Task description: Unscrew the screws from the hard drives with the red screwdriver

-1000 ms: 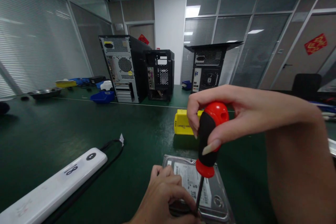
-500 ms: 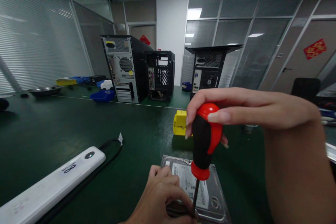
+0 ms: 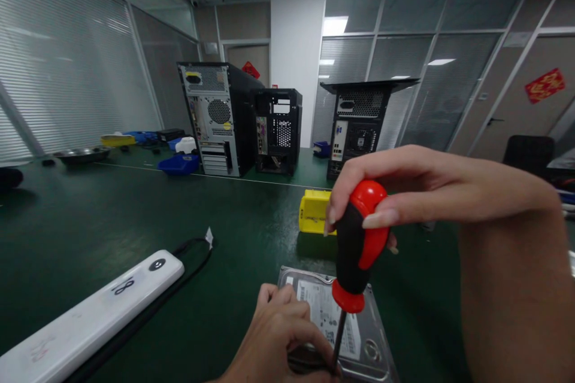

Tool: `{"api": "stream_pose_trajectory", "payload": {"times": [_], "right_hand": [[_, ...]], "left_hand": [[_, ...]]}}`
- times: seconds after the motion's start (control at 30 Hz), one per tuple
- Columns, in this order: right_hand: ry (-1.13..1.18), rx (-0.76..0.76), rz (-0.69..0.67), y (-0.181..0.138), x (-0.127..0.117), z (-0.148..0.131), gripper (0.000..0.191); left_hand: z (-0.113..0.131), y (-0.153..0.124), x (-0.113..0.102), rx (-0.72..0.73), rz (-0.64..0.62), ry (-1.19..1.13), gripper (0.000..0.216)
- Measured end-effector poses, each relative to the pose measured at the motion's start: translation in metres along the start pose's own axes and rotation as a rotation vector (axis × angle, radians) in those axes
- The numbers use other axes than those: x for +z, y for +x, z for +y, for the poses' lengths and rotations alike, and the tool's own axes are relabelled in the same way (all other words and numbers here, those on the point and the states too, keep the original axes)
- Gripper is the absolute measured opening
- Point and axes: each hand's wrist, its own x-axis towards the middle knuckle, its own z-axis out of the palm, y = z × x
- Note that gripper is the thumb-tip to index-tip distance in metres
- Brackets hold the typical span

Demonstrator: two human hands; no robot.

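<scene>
A red and black screwdriver (image 3: 354, 245) leans with its handle up and to the right, its shaft pointing down. My right hand (image 3: 404, 185) is closed around the top of the handle. Below lies a silver hard drive (image 3: 375, 335) with a white label, flat on the table. My left hand (image 3: 281, 335) rests over the drive's near left part. Its thumb and forefinger are pinched around the screwdriver's lower end. The tip, and anything between those fingertips, is hidden.
Just beyond the drive stands a yellow bin (image 3: 312, 211). A white power bank (image 3: 99, 317) with a black cable lies left on the green table (image 3: 135, 215). Computer cases (image 3: 245, 119) stand at the back, with a blue tray (image 3: 178, 164) and a metal dish (image 3: 83, 155) farther left.
The screwdriver's handle and my right hand have shifted slightly right, and the handle leans a little more. The whole view has moved slightly. My left hand keeps its place on the drive.
</scene>
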Motion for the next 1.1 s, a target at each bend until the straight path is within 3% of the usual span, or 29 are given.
{"api": "stream_pose_trajectory", "payload": {"times": [0.1,0.3,0.47,0.73,1.1], "right_hand": [[-0.025,0.005,0.014,0.0012,-0.0007,0.0003,0.023],[0.053,0.047,0.023,0.003,0.002,-0.0022,0.023],[0.057,0.055,0.012,0.0021,0.0018,-0.002,0.023],[0.132,0.054,-0.014,0.0002,0.0009,-0.0036,0.035],[0.102,0.118,0.026,0.0027,0.0019,-0.001,0.024]], "left_hand": [[0.0046,-0.0003,-0.0029,-0.016,0.019,-0.02,0.022],[0.0076,0.0008,-0.008,-0.056,-0.06,0.04,0.018],[0.0076,0.0002,-0.0081,-0.052,-0.031,0.015,0.023],[0.0106,0.0011,-0.0097,-0.045,-0.053,0.031,0.021],[0.0075,-0.0007,-0.009,-0.013,-0.03,0.045,0.028]]}}
